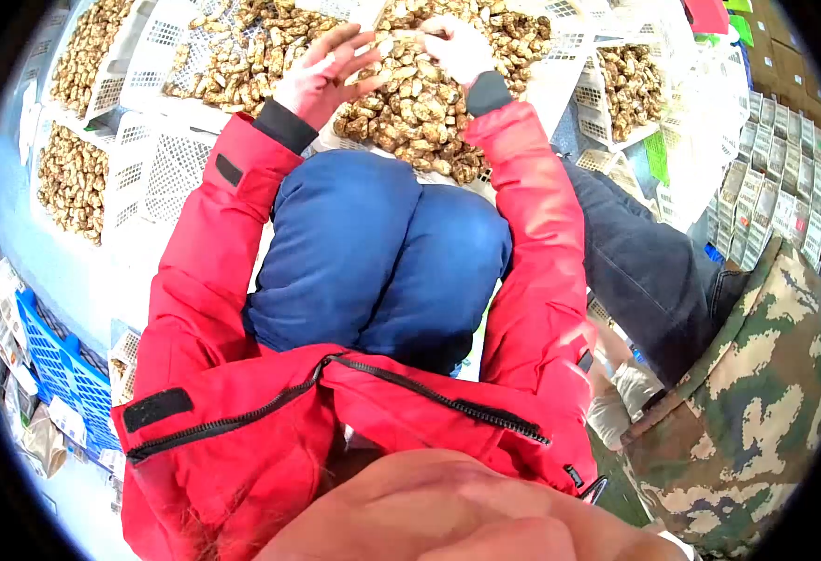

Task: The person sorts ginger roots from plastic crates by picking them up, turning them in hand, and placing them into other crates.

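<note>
The main heap of pieces [415,112] lies straight ahead of the person's blue knees [349,238], probably so that both hands can reach it without stretching. The left hand [326,79] is at the heap's left side, its grip loose with the fingers apart, and nothing shows between them. The right hand [462,51] is over the far part of the heap, fingers bent inward toward the left; glare washes it out, so I cannot tell whether its grip is closed on a piece. Further pieces lie in a white tray [160,42] to the left and a smaller tray [593,103] to the right; the shallow, pierced walls seem chosen to keep them in sight and aired. A co-worker in camouflage [742,411] sits close by on the right. The pieces are small, stubby and uneven, mottled cream, tan and dark brown, some paler on one side, rather like mushrooms; finer detail is too small to tell.
</note>
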The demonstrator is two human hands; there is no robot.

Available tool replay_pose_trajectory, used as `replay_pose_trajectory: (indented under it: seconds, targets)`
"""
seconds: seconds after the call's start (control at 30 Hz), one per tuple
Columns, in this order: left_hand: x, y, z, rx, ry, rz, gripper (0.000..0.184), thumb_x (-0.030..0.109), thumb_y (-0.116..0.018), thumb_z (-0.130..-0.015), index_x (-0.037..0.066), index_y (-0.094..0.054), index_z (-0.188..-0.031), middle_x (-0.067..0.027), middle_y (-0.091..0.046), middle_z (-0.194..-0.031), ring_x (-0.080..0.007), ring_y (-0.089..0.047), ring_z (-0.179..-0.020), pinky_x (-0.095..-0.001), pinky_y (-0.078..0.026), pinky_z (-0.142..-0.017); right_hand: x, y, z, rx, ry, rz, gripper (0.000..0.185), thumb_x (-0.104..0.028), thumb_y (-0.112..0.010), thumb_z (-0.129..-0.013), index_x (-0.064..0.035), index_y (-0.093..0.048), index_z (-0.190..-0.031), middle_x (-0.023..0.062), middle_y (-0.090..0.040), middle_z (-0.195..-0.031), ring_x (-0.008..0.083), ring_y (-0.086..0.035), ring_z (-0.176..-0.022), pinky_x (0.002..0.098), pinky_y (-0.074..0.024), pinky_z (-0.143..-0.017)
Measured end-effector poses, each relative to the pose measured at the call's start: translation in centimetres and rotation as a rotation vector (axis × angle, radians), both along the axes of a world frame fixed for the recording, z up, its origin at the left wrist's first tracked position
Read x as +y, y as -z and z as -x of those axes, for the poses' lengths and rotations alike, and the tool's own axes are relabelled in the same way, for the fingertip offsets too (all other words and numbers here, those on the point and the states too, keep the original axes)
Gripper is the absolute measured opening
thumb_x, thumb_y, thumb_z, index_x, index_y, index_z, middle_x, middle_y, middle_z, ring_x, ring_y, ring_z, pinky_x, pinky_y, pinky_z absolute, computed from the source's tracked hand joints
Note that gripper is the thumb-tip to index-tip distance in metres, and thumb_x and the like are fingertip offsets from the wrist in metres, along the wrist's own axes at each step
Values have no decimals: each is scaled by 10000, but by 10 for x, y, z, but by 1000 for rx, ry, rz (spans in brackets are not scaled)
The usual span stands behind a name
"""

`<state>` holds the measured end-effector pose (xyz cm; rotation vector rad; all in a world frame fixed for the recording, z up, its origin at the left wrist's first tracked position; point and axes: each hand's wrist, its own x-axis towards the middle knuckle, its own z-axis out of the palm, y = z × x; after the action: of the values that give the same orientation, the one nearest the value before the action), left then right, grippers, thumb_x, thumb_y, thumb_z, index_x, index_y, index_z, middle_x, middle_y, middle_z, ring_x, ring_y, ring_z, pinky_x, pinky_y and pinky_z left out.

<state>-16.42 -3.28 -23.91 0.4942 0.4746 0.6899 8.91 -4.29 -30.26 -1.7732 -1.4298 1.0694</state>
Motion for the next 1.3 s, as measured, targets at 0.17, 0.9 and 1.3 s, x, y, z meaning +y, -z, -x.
replay_pose_trajectory:
  seconds: [0.17,0.9,1.3]
  targets:
    - [3,-30,-9,-56,-5,-48,457,167,-387,-925,70,-240,-1347,-102,-308,-1376,-288,-335,-1251,-485,-371,-961,-34,-70,-3,577,96,-6,283,-122,-641,-777,-16,-599,-1036,0,-611,-896,49,-526,-761,183,-419,-684]
    - [-17,12,-7,188,274,-150,452,39,-539,-805,40,-399,-1235,-66,-518,-1075,-181,-546,-1003,-384,-502,-832,-61,-112,41,561,91,79,238,-85,-569,-784,2,-618,-1000,53,-635,-900,108,-578,-800,226,-455,-713]
    - [-24,-10,48,506,116,-95,334,165,-608,-826,-7,-506,-1094,-9,-536,-766,-49,-456,-581,-179,-365,-472,-62,-81,-24,604,339,-60,210,-197,-547,-843,-39,-614,-964,67,-643,-849,121,-592,-749,245,-462,-703]
